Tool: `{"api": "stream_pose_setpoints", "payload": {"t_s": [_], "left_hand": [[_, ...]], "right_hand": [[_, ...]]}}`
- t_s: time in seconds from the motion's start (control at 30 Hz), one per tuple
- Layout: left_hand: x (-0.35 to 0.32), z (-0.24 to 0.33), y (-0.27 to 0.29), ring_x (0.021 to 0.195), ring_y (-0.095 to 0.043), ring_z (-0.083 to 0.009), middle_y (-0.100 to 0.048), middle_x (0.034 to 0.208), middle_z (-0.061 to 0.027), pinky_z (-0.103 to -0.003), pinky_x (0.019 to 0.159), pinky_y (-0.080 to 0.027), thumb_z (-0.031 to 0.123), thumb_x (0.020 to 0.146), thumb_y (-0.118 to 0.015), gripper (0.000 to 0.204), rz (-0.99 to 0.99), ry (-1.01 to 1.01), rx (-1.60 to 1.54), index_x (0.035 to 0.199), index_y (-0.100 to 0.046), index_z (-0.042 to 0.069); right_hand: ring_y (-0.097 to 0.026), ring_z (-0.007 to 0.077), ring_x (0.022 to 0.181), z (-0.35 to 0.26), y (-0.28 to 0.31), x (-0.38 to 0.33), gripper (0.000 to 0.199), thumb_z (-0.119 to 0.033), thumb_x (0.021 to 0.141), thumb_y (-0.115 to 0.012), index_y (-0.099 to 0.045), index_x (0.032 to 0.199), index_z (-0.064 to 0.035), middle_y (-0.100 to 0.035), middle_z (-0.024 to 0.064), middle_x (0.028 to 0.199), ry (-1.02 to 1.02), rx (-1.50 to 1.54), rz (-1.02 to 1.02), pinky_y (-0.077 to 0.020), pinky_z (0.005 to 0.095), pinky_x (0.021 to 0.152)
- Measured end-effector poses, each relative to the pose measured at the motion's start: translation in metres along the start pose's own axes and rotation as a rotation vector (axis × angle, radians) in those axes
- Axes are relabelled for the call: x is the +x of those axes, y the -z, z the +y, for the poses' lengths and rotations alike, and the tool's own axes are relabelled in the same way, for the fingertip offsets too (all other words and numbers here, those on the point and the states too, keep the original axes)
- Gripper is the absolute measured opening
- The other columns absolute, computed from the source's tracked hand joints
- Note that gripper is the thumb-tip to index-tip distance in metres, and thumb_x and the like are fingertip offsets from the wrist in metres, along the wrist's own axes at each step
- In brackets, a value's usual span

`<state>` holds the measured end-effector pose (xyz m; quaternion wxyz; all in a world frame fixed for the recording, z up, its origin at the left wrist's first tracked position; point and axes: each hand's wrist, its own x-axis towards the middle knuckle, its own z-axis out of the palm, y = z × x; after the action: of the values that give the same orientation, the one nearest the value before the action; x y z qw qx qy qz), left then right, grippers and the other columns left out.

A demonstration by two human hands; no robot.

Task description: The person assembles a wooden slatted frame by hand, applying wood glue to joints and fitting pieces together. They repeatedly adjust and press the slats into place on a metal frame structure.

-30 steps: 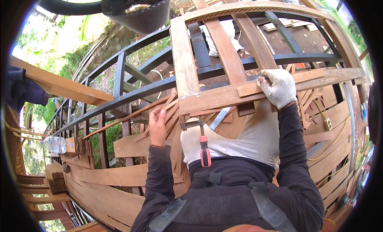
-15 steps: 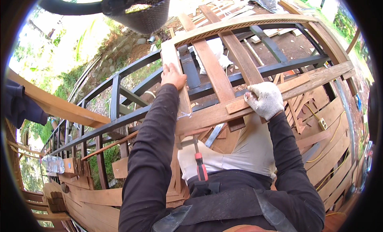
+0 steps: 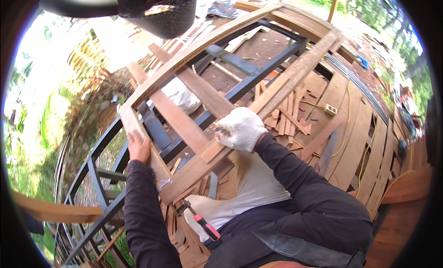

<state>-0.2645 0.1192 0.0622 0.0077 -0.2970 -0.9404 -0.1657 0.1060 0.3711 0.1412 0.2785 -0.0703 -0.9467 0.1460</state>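
Note:
My bare left hand (image 3: 139,147) lies with outstretched fingers on the left end board (image 3: 148,150) of a wooden frame. In a white knitted glove, my right hand (image 3: 242,129) is closed over a short wooden strip (image 3: 272,93), which lies along the frame's near rail (image 3: 302,74). Two loose slats (image 3: 177,115) run crosswise, spanning the far rail (image 3: 198,45) and the near rail. By the near left corner is a clamp with a red and black handle (image 3: 206,226); its grip on the wood is partly hidden.
Dark metal railing (image 3: 94,175) extends on the left and beneath the frame. Wood offcuts (image 3: 288,113) litter the plank deck (image 3: 346,143) at right, where a yellow cord (image 3: 349,106) runs to a socket box (image 3: 330,110). A dark mesh object (image 3: 159,14) hangs at the top.
My view has swung to the right, so the frame appears tilted and lower left. Both hands keep their places on the wood.

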Motion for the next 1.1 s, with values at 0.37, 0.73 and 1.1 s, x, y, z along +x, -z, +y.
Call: {"api": "stream_pose_setpoints", "payload": {"t_s": [0.37, 0.73, 1.1], "left_hand": [[0.024, -0.053, -0.031, 0.147, -0.032, -0.0580, -0.019, 0.162, -0.0456, -0.050, 0.123, -0.030, 0.031, 0.094, -0.059, 0.080, 0.070, -0.294, 0.151, 0.160, -0.031, -0.005], [0.019, -0.048, -0.028, 0.152, -0.027, -0.0534, -0.022, 0.163, -0.0405, -0.047, 0.124, -0.029, 0.025, 0.109, -0.048, 0.057, 0.113, -0.220, -0.072, 0.158, -0.038, -0.003], [0.002, -0.011, -0.007, 0.154, -0.027, -0.0479, -0.022, 0.166, -0.0366, -0.044, 0.125, -0.028, 0.042, 0.097, -0.066, 0.081, 0.091, -0.060, -0.097, 0.159, -0.037, -0.001]], "right_hand": [[-0.067, 0.0328, 0.072, 0.006, -0.006, -0.007, 0.016, -0.031, 0.084, -0.072, -0.074, 0.080, -0.0148, -0.067, 0.0106, 0.070, -0.015, -0.021, 0.047, -0.0521, 0.0450, 0.072], [-0.069, 0.0344, 0.073, 0.003, -0.008, -0.009, 0.025, -0.033, 0.085, -0.071, -0.068, 0.074, -0.0111, -0.067, 0.0127, 0.069, -0.008, 0.010, 0.148, -0.0526, 0.0462, 0.077], [-0.070, 0.0328, 0.074, 0.005, -0.005, -0.004, 0.023, -0.036, 0.085, -0.072, -0.076, 0.085, -0.0136, -0.071, 0.0108, 0.073, -0.046, -0.021, 0.015, -0.0534, 0.0438, 0.073]]}}
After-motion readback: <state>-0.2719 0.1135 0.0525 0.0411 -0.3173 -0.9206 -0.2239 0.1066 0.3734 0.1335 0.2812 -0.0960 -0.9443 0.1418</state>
